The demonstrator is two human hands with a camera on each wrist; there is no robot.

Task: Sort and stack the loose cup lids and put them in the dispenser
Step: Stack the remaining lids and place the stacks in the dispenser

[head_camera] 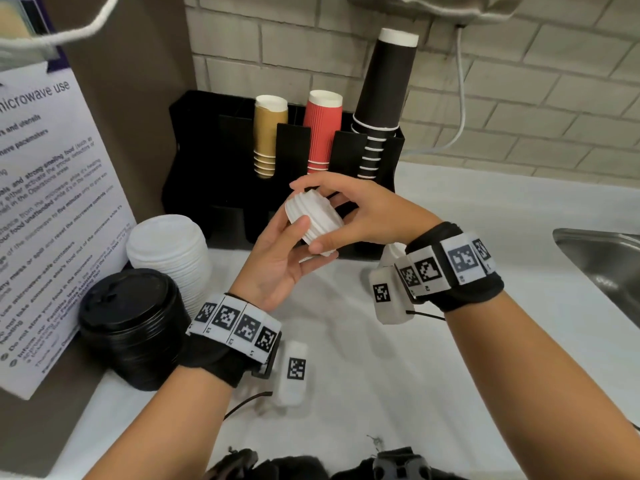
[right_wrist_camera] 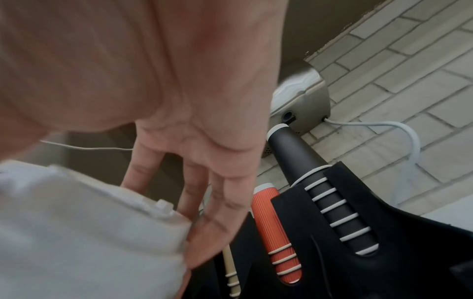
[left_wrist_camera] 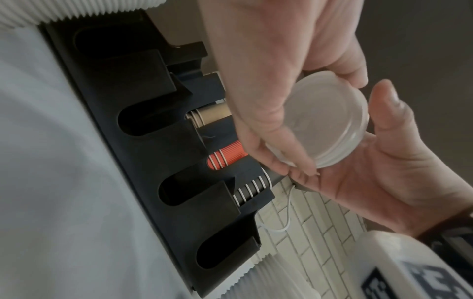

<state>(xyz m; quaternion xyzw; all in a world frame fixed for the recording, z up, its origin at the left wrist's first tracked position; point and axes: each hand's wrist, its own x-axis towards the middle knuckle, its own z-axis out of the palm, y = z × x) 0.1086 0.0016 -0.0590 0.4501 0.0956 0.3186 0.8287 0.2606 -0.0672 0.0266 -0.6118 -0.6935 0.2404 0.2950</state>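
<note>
A short stack of white cup lids [head_camera: 313, 220] is held in the air in front of the black dispenser [head_camera: 207, 168]. My left hand [head_camera: 277, 258] cradles the lid stack [left_wrist_camera: 330, 121] from below, thumb on its near side. From the right, my right hand [head_camera: 360, 213] grips the same lids [right_wrist_camera: 76, 222], fingers over the top and thumb underneath. A taller stack of white lids [head_camera: 169, 247] and a stack of black lids [head_camera: 135, 323] stand on the counter at the left. In the left wrist view the dispenser's [left_wrist_camera: 143, 141] lower slots look dark and hollow.
Brown cups [head_camera: 268, 133], red cups [head_camera: 322, 129] and black cups [head_camera: 384, 91] stand upside down in the dispenser's back slots. A printed notice [head_camera: 52, 202] leans at the left. A steel sink [head_camera: 595, 258] lies at the right. A white cable [head_camera: 462, 98] hangs on the brick wall.
</note>
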